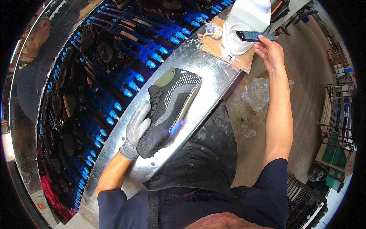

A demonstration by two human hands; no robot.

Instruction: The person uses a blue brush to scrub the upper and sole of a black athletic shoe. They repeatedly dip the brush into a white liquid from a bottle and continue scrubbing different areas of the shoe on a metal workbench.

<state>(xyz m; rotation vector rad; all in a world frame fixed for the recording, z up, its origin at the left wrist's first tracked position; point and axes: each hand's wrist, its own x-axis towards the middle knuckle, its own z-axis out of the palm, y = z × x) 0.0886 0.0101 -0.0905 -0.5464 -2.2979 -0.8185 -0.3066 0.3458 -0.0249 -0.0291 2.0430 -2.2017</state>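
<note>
On the metal ledge [219, 78] a black and grey knit shoe upper [171, 103] lies on its side, its olive-green heel part toward the far end. My left hand [137, 126], in a grey glove, rests along its near left side and grips it by the toe half; some fingertips are hidden. Far right, my bare right hand [270, 51] is closed on the dark blue-green handle of a brush [253, 36]. The brush's black end is over the open mouth of a white plastic container [241, 47], which stands on stained cardboard [213, 45].
Left of the ledge runs a conveyor with blue-tipped rods [131, 84], carrying several dark shoe parts [106, 53]. A clear plastic bag [258, 91] lies below the ledge on the right. A metal rack [335, 122] stands at the far right. A dark apron [198, 152] covers my front.
</note>
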